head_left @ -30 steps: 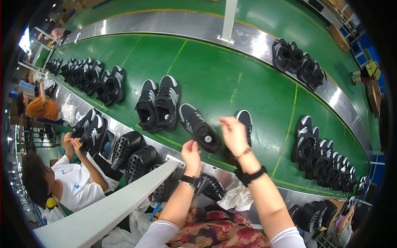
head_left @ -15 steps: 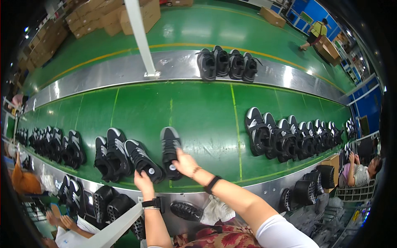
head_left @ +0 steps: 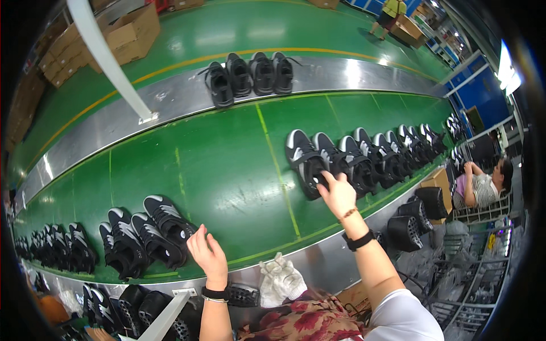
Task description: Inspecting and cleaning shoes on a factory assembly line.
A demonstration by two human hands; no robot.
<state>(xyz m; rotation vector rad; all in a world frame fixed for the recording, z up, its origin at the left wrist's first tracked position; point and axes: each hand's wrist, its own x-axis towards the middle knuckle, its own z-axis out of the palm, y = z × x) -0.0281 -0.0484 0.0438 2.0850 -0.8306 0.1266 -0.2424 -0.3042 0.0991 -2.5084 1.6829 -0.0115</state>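
My left hand (head_left: 209,254) hovers open, fingers apart, just right of a black sneaker (head_left: 166,220) with a grey toe. That sneaker is the rightmost of a small group standing side by side on the green belt (head_left: 227,170). Farther right, my right hand (head_left: 338,196) reaches to the heel opening of another black and grey sneaker (head_left: 307,162), the nearest in a long row. Its thumb and index finger are spread at the shoe's collar, and no closed grip shows.
Several black sneakers (head_left: 250,75) stand on the metal ledge beyond the belt. White gloves (head_left: 281,279) and black shoe-shaped forms (head_left: 405,233) lie along the near edge. A white post (head_left: 108,59) rises at the far side. A seated person (head_left: 480,187) is at the right.
The sneaker my right hand held now stands against the left group, released. My right hand has moved right to the other row; my left hand has come off its shoe. The view has shifted right.
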